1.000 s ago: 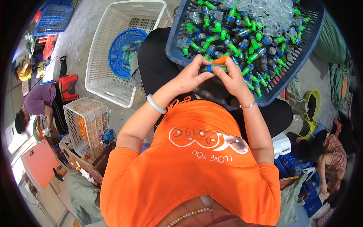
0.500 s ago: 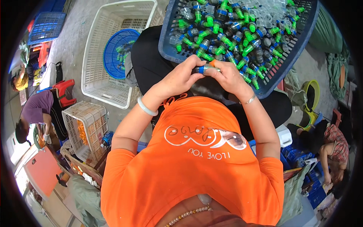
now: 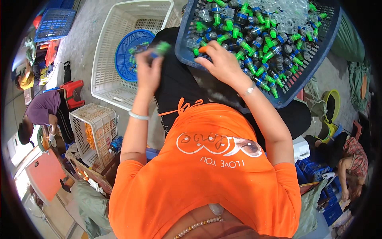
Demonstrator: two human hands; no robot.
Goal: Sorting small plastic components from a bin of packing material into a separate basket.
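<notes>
My left hand point(image 3: 148, 73) is closed on a small green-tipped plastic piece point(image 3: 161, 48), pinched between thumb and fingers and smeared by motion. It is raised just right of a round blue basket point(image 3: 118, 59), where several similar pieces lie. My right hand point(image 3: 223, 63) is at the near left corner of a large blue crate point(image 3: 180, 49), with thumb and forefinger apart. Something orange point(image 3: 203, 49) covers a fingertip of that hand. Beyond it, the crate holds a heap of green-tipped pieces point(image 3: 264, 55) with dark or clear bodies and blue bands. Loose clear plastic parts point(image 3: 288, 18) lie on top.
The round basket sits inside a white slatted crate point(image 3: 97, 75) on the floor. Another white crate point(image 3: 93, 115) with orange parts stands at the left. One person in purple point(image 3: 43, 107) bends at the left; another in plaid point(image 3: 355, 155) works at the right.
Both hands were together at the crate's near edge around one banded piece. My left hand has swung left with a green-tipped piece; my right has shifted left and away to the crate's corner.
</notes>
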